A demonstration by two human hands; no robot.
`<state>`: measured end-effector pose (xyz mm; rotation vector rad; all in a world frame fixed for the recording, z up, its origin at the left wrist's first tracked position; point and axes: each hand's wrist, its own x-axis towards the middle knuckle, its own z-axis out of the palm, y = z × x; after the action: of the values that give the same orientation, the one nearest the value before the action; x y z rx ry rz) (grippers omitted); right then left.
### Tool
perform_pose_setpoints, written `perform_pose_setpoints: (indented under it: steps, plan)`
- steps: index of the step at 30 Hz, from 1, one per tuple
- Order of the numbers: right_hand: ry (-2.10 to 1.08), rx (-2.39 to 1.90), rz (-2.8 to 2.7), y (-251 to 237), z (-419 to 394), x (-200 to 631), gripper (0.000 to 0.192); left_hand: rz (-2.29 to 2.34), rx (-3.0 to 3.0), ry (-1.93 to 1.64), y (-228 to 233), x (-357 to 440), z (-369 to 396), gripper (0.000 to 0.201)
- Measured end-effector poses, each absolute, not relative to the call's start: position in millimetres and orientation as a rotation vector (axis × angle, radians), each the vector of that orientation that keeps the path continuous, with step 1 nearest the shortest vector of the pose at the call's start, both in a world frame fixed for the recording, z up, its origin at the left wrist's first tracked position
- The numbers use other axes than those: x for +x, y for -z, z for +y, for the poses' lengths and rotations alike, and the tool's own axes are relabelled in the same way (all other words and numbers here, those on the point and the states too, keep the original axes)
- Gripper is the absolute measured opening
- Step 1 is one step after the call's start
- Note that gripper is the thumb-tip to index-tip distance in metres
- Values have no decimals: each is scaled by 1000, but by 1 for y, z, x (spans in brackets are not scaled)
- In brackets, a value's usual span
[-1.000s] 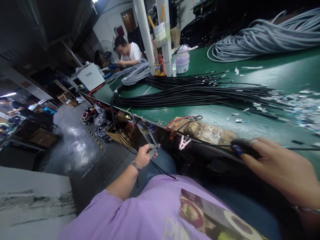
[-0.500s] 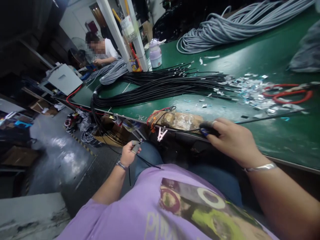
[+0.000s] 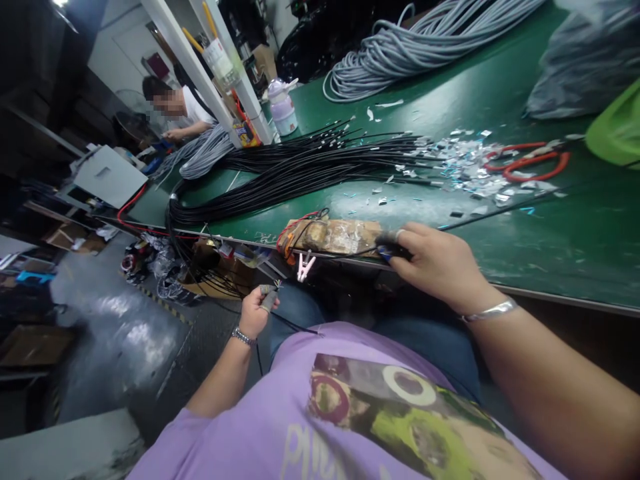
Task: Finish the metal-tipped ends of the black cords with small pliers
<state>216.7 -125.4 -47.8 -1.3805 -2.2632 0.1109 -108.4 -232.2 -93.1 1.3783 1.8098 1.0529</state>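
Note:
Near my lap, my left hand (image 3: 256, 310) pinches black cables, grey covers on its fingertips. One cable end (image 3: 279, 285) rises from its grip, showing fine bare wires. My right hand (image 3: 435, 260) is closed at the bench edge, beside a worn tape-wrapped block (image 3: 345, 236). A thin black cable (image 3: 345, 255) runs along the block's front into its fingers, which are dark-covered with a blue spot. On the right side a black cable (image 3: 493, 211) leads away over the bench. A pale pink clip (image 3: 305, 267) hangs below the block's left end.
On the green bench (image 3: 590, 247) lie a bundle of black cables (image 3: 280, 183), foil scraps (image 3: 465, 157) and red-handled scissors (image 3: 537, 165). Behind are grey cable coils (image 3: 390, 60), a lilac bottle (image 3: 283, 108) and a plastic bag (image 3: 575, 73). A co-worker (image 3: 187, 110) sits at far left.
The camera view has shifted right, bringing a green object in at the right edge. Both hands keep their grips, with little movement relative to the bench.

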Motion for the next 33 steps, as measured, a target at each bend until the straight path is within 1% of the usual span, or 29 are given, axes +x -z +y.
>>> perform_pose_setpoints:
  steps: [9,13,15,17,18,22,26,28,30,33]
  plan:
    - [-86,-1274,-2260,47,-125,219,14,1849,1355,-1092,88,-113,-236,34]
    - [-77,-1261,-2266,48,-125,219,13,1931,1446,-996,95,-124,-238,29]
    - [-70,-1264,-2265,49,-124,219,13,2039,1508,-760,102,-132,-238,26]
    - [-55,-1260,-2267,50,-124,218,14,2143,1538,-332,110,-140,-238,26]
    - [-44,-1250,-2270,51,-124,218,14,2151,1532,-232,114,-144,-239,25]
    - [9,-1188,-2275,56,-122,218,15,2182,1488,48,129,-160,-247,16]
    - [36,-1111,-2256,58,-117,220,19,2178,1412,277,138,-170,-251,14]
    - [21,-1089,-2258,57,-115,221,17,2122,1421,311,135,-172,-246,15]
    - [-7,-1089,-2257,58,-114,222,15,2057,1473,266,125,-172,-233,15]
    - [-56,-1082,-2254,69,-110,225,16,1995,1596,50,96,-170,-205,18]
